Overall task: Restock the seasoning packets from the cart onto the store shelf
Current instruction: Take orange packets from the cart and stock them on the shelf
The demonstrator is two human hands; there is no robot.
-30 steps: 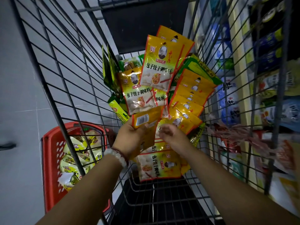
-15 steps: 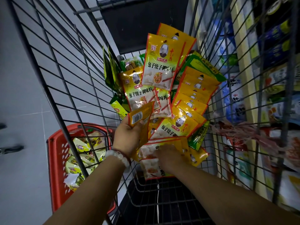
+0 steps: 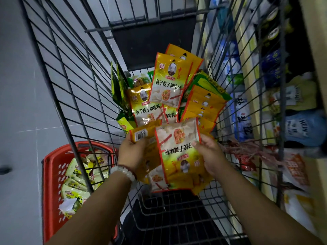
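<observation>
Several yellow seasoning packets [image 3: 168, 85] with red edges lie heaped inside the wire cart [image 3: 70, 96]. My left hand [image 3: 131, 153] grips a small stack of packets [image 3: 144, 134], barcode side up. My right hand [image 3: 208, 155] pinches one upside-down packet [image 3: 178, 147] by its right edge, lifted over the heap and held next to the left hand's stack. The store shelf [image 3: 251, 71] runs along the right, seen through the cart's wires.
A red plastic basket [image 3: 51, 174] with pale yellow-green packets sits on the grey floor left of the cart. Green packets [image 3: 118, 87] stand at the cart's left side. Shelf goods, blue bags and bottles [image 3: 300, 128], crowd the right.
My right hand reached down into the heap, took one packet and lifted it up beside the left hand's stack. The left hand stayed roughly in place.
</observation>
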